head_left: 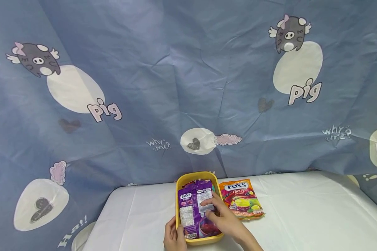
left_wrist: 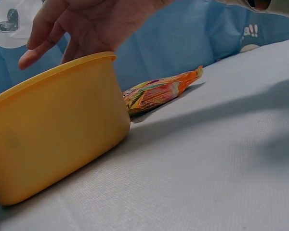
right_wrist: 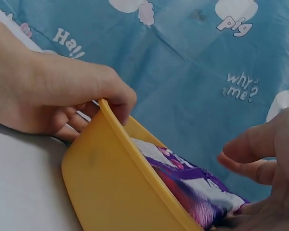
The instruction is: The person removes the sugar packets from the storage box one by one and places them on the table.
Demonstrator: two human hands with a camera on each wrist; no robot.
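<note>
A yellow plastic container [head_left: 199, 241] stands on the white cloth, with a purple Fox's candy bag [head_left: 188, 205] lying back side up in it. My left hand [head_left: 175, 237] grips the container's near left wall, the thumb over the rim and the fingers outside, as the right wrist view shows. Over the right part of the purple bag reaches my right hand [head_left: 224, 218], its fingers loosely spread. In the right wrist view some of its lower fingers [right_wrist: 250, 219] lie against the bag's edge, partly hidden. More packaging shows under the bag at the far end.
To the right of the container lies an orange Fox's Fruits candy bag [head_left: 242, 199], its left edge close to the container wall. A blue curtain [head_left: 188, 87] with pig prints hangs behind the white table surface [head_left: 301, 216].
</note>
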